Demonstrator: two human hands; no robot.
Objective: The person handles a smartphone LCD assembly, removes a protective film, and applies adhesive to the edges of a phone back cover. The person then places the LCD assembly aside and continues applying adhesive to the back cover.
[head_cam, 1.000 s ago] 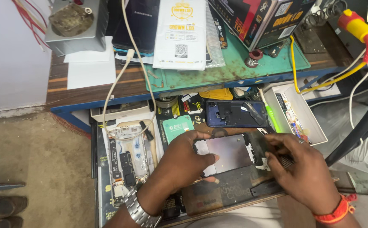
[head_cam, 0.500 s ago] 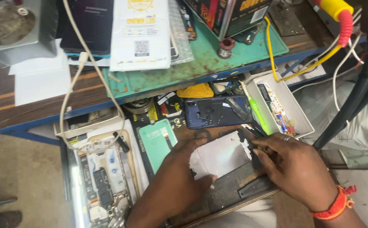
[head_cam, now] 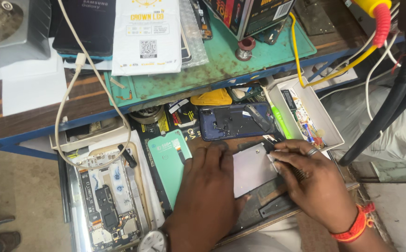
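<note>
The pale phone panel [head_cam: 252, 169] lay flat in the open drawer just below the table [head_cam: 221, 70], pinned by the left hand [head_cam: 207, 186], spread flat on its left edge and grasping nothing, while the right hand [head_cam: 312, 182] pinched a thin dark tool [head_cam: 269, 145] at its upper right corner. By my judgement the work was only part done: the panel was not yet lifted. Just above, the blue phone back [head_cam: 236, 121] lay opened with loose screws inside, and a teal phone case [head_cam: 170, 161] sat untouched beside the left hand.
</note>
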